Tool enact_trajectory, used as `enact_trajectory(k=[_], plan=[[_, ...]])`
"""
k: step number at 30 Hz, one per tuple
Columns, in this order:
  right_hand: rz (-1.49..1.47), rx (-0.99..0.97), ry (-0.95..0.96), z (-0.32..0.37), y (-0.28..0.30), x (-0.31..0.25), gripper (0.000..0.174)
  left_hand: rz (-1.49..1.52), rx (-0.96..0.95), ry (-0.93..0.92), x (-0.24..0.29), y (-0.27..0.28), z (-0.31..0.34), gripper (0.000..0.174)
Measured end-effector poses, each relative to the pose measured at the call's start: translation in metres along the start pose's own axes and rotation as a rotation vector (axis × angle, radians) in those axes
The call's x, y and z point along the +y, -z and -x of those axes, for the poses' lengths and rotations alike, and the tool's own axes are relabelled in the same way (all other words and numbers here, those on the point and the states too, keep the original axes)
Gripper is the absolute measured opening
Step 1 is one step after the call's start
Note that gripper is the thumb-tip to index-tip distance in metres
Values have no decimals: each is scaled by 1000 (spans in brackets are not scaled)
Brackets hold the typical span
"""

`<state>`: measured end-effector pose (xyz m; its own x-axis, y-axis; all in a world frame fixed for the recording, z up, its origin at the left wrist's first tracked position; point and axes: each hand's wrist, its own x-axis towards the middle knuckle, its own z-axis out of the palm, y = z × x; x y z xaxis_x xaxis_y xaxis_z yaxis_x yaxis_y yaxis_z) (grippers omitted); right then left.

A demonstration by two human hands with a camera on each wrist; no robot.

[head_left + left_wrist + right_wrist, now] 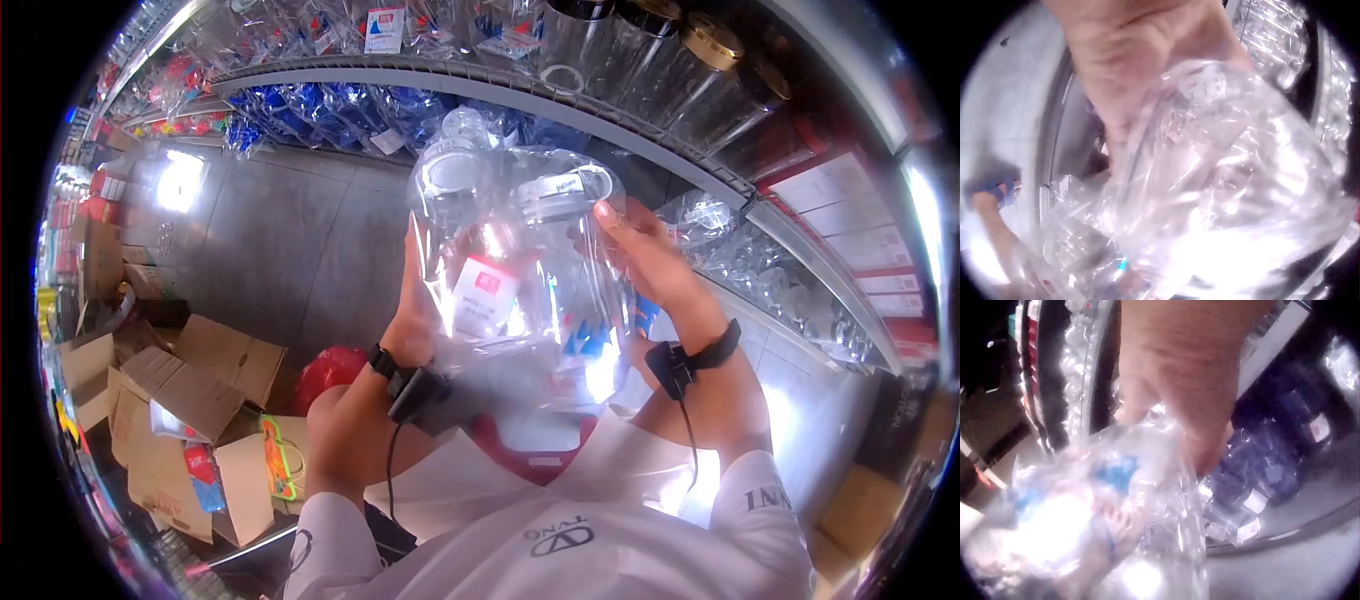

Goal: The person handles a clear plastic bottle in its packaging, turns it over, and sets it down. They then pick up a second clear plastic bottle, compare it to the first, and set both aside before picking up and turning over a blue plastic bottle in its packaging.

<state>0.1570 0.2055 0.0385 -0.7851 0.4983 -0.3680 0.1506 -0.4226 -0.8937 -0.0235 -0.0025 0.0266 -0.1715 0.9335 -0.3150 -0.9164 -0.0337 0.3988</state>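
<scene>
Right grip (pixel 655 255): thumb lying over the front, fingers going behind, pinching the side of a clear plastic bag (pixel 540 300). Left grip (pixel 408 310): resting along the opposite side; fingers hiding behind the plastic, their bend impossible to tell. The bag, hanging between both grips, is containing clear containers (pixel 447 170) and showing a red-and-white label (pixel 485 295). Beyond the grips: a shelf (pixel 590 125), bearing jars (pixel 640 70) with black and gold lids; blue packets (pixel 300 110) lying under its edge. Left of the grips: grey tiled floor (pixel 280 215), reflecting light. Nearer the body, leftward: opened cardboard boxes (pixel 180 390) lying beside a red bag (pixel 328 378).
</scene>
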Motion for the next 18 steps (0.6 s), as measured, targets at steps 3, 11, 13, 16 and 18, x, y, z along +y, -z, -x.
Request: enact_trajectory(k=[3, 11, 13, 16, 18], plan=[[117, 130, -84, -3, -5, 5, 90, -112, 81, -74, -3, -19, 4, 71], [426, 291, -133, -3, -14, 9, 77, -215, 0, -238, -10, -8, 8, 69], [517, 317, -77, -6, -13, 15, 73, -27, 9, -75, -3, -4, 6, 67], [651, 384, 60, -12, -8, 33, 67, 94, 8, -6, -6, 3, 1, 66], [716, 457, 188, -14, -9, 38, 63, 96, 9, -14, -7, -1, 3, 65]])
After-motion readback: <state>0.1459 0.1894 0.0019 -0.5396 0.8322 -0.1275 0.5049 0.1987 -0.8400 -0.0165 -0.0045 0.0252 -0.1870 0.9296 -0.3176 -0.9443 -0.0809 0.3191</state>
